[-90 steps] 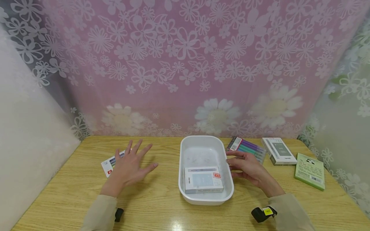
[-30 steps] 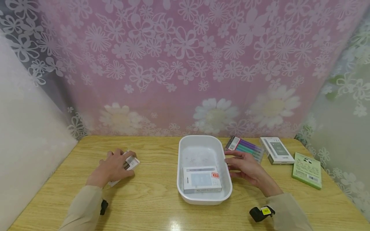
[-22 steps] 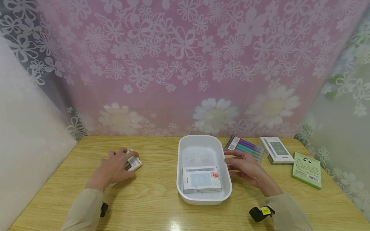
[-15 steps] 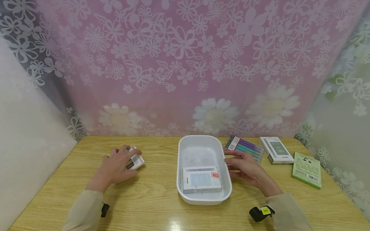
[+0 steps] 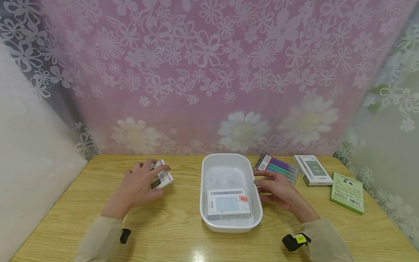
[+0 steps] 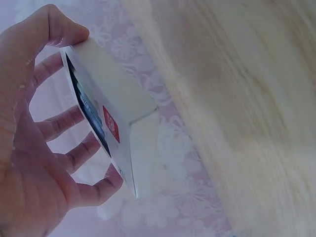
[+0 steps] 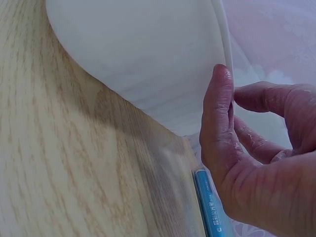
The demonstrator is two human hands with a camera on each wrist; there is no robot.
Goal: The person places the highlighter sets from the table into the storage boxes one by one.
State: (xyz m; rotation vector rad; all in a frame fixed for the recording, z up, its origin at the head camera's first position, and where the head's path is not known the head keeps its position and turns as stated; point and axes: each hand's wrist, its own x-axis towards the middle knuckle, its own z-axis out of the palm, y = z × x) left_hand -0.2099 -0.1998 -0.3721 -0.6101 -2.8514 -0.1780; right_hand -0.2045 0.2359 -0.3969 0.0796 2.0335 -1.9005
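My left hand [image 5: 139, 185] grips a small white box [image 5: 162, 176] at the table's left side. A dark window and a red logo mark that box [image 6: 106, 118] in the left wrist view, where the thumb lies on its edge and the fingers are behind it. A white plastic tub [image 5: 226, 229] stands mid-table with a white and grey box [image 5: 228, 203] lying flat inside. The right hand [image 5: 278, 189] holds the tub's right rim between thumb and fingers; the right wrist view shows the thumb against the tub's outer wall [image 7: 143, 54].
Behind the right hand lies a clear pack of purple and green pens [image 5: 278, 167]. A white and grey box [image 5: 313, 171] and a green packet with a panda print [image 5: 347, 193] lie farther right on the wooden table [image 5: 176, 233]. A floral curtain [image 5: 196, 91] hangs behind.
The left hand was spread over the small box, then took hold of it; both have since moved right and away from me, the box tilting up. The right hand and tub stay put.
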